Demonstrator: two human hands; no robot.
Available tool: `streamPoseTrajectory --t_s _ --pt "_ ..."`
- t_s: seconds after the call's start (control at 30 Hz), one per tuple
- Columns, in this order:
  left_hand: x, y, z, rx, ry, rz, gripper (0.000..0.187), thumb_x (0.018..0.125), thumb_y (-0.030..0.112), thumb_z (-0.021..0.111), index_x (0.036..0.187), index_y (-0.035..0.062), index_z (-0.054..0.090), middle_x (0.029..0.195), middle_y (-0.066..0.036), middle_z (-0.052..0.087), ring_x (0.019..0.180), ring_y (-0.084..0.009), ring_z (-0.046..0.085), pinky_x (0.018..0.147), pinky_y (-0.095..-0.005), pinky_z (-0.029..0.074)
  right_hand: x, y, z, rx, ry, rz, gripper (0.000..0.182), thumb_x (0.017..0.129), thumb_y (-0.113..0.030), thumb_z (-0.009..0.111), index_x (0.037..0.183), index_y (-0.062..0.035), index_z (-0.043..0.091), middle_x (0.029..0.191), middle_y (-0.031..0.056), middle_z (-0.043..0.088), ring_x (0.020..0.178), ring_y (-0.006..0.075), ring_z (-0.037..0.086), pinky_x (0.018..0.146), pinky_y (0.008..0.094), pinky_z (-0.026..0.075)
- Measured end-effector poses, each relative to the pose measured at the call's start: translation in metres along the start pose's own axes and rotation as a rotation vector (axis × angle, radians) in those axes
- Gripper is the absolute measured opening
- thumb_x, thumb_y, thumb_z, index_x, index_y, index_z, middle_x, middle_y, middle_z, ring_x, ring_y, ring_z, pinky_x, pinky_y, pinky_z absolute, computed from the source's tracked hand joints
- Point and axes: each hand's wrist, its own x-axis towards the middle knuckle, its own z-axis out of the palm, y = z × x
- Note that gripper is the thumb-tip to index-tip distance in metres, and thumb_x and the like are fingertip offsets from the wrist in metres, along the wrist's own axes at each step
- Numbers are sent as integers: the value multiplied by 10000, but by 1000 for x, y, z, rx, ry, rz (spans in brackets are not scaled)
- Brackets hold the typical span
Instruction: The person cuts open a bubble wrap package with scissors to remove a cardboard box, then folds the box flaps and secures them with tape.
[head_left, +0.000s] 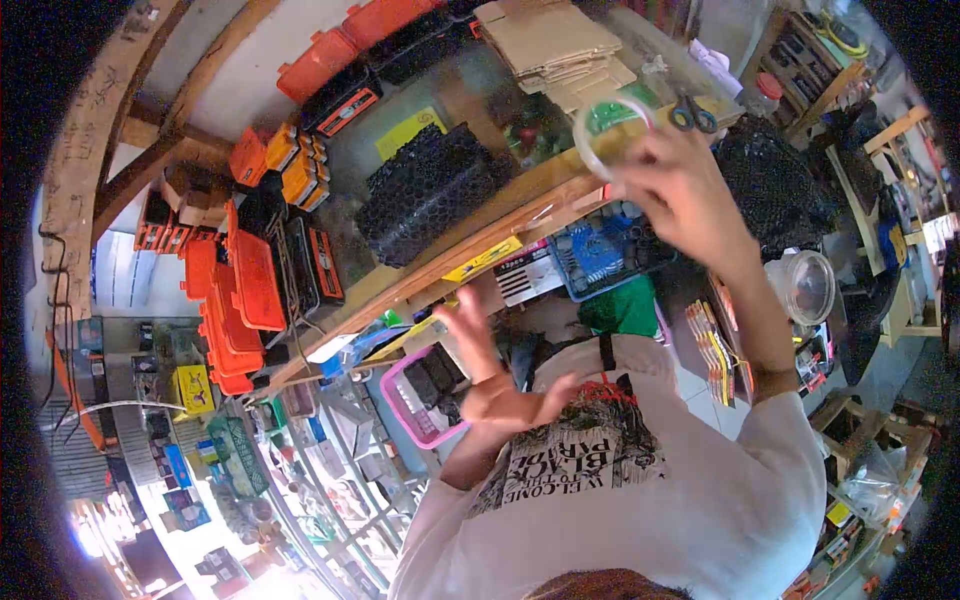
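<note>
My right hand (680,190) is raised over the wooden front edge of the glass-topped counter (360,310). Its fingers grip a pale roll of tape (588,148). Beside it, scissors (694,115) with dark handles lie near the counter's edge. My left hand (500,385) is spread in front of my shirt, fingers apart and holding nothing, just right of a pink basket (390,398) with dark items. On the counter lies a folded bundle of black bubble wrap (430,195); flattened cardboard (550,45) is stacked at the back.
Orange cases (240,290) and small orange boxes (298,165) stand at the left. Below the counter edge sits a blue basket (600,250) of packaged items. More black bubble wrap (775,185) and a clear round container (808,287) are at the right.
</note>
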Motion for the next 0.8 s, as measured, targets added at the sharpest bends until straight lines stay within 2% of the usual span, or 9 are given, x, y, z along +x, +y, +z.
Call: streamPoseTrajectory --t_s 0.07,0.1,0.33,0.37,0.5,0.6,0.73,0.77,0.8 --pt "8 -1 -8 -53 108 2 801 809 305 821 1260 90 195 1626 -383 -7 1468 -602 190 1183 -617 230 20 26 3 10 -72 -75 157 802 -90 740 956 -64 754 947 77 605 925 291 587 858 424 446" --pt "3 -8 -8 -100 147 -9 732 828 243 796 1234 130 197 1613 -390 65 1454 -622 197 1181 -641 217 29 35 7 20 -111 -117 173 802 -91 742 970 -54 753 967 85 602 938 296 590 871 427 454" --pt "-12 -15 -24 -197 3 -257 563 856 111 732 1251 88 331 1558 -368 265 1460 -509 306 1188 -596 214 59 59 37 113 -348 -98 291 791 -120 764 1066 -25 741 1047 129 644 1062 349 616 939 448 475" --pt "-9 -11 -27 -288 25 -312 479 877 146 710 1251 52 426 1552 -336 316 1475 -461 307 1201 -556 203 58 56 37 61 -330 -84 326 813 -131 770 1117 -20 723 1131 140 657 1109 355 614 978 433 478" --pt "4 1 -39 -576 51 -524 571 926 449 683 1289 36 526 1542 -292 383 1476 -412 331 1168 -559 289 47 7 24 342 -41 -34 338 862 -152 777 1168 -32 699 1186 137 692 1133 296 642 1036 408 468" --pt "8 3 -44 -924 30 -640 569 921 363 668 1364 51 494 1572 -265 358 1506 -376 290 1209 -502 208 29 -35 26 611 26 -149 360 786 -121 836 1121 -56 719 1117 111 728 1045 274 685 931 411 521" --pt "29 14 -54 -1326 -23 -819 737 903 516 630 1409 7 463 1576 -249 362 1503 -362 299 1196 -522 248 24 -68 22 465 188 -484 360 708 -99 878 1031 -89 718 1055 53 759 1001 259 700 803 397 533" --pt "33 20 -55 -1289 26 -871 799 863 591 631 1386 0 503 1496 -234 466 1414 -399 420 1175 -563 287 27 -74 18 466 196 -529 347 706 -106 878 1012 -96 715 1054 50 760 1005 258 700 801 399 531" --pt "32 19 -56 -1337 4 -861 802 875 576 621 1410 -4 475 1505 -231 454 1431 -381 399 1181 -551 276 28 -76 14 464 205 -573 334 704 -112 879 993 -102 712 1053 47 761 1010 256 699 800 401 529"
